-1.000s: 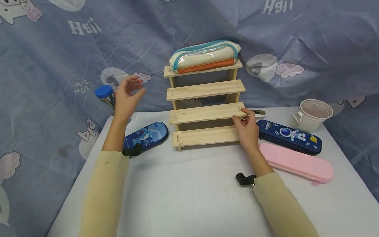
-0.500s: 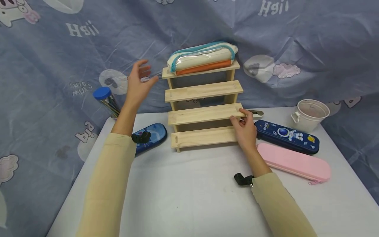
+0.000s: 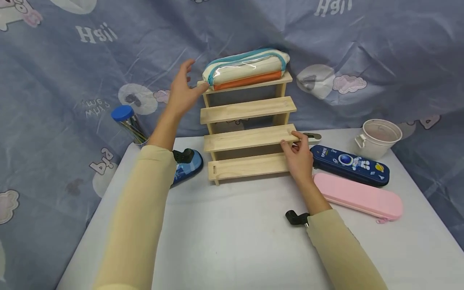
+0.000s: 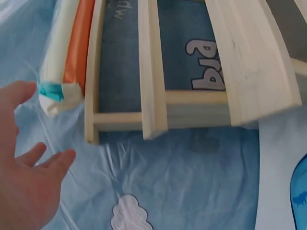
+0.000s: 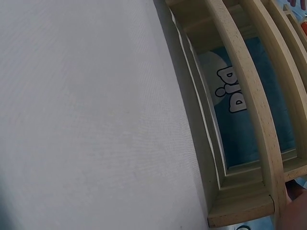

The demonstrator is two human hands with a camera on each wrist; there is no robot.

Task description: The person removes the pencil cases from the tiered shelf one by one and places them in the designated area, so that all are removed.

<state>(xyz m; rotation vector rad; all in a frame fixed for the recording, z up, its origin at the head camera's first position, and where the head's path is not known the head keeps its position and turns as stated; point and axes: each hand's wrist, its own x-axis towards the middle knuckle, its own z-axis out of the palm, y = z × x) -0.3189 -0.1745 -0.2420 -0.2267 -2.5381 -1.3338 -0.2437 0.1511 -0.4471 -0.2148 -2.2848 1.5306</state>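
A stepped wooden shelf (image 3: 250,137) stands at the back of the table. On its top board lies a cream pencil case (image 3: 246,69) with blue trim and an orange base. Beside that case's left end is my left hand (image 3: 184,90), fingers spread with a gap between thumb and fingers. In the left wrist view the hand (image 4: 33,187) appears just short of the case's end (image 4: 62,98). My right hand (image 3: 300,157) pinches the right end of the shelf's second board from the bottom. Only a sliver of that hand (image 5: 295,211) shows in the right wrist view.
Right of the shelf lie a navy space-print case (image 3: 349,166) and a pink case (image 3: 359,196), with a white pot (image 3: 378,139) behind. A blue case (image 3: 186,167) is partly behind the left forearm. A blue-lidded tube of pencils (image 3: 128,121) stands far left.
My left hand has moved up and to the right, from near the pencil tube to the cream pencil case's left end. The right hand keeps its hold on the shelf.
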